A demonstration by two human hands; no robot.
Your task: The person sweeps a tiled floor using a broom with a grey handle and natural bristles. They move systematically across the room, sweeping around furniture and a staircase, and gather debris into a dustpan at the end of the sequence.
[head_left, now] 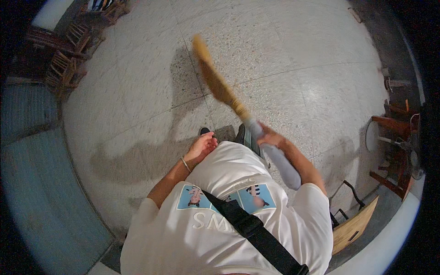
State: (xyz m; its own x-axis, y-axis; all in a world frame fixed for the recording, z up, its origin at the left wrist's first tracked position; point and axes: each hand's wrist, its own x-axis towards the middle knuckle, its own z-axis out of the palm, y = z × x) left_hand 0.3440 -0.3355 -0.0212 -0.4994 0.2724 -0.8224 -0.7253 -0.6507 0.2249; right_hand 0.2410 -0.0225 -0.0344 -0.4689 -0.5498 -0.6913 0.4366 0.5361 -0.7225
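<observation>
A short straw hand broom (214, 81) with yellow-brown bristles slants across the middle of the view, its bristle end pointing up and left over the floor. Its pale grey handle (284, 167) runs back toward my right elbow. My right hand (271, 136) is closed around the handle near where the bristles begin. In front of my white shirt, my left hand (203, 146) hangs with loosely curled fingers, and I see nothing in it. It is apart from the broom. The bristle tip is slightly blurred.
Speckled tile floor (293, 91) spreads ahead, with my shoes (205, 131) on it. Wooden chairs (62, 68) stand at the far left, blue-grey panels (41, 178) nearer. On the right are a fan (398, 144), reddish wooden furniture (389, 183) and a light wooden board (355, 227).
</observation>
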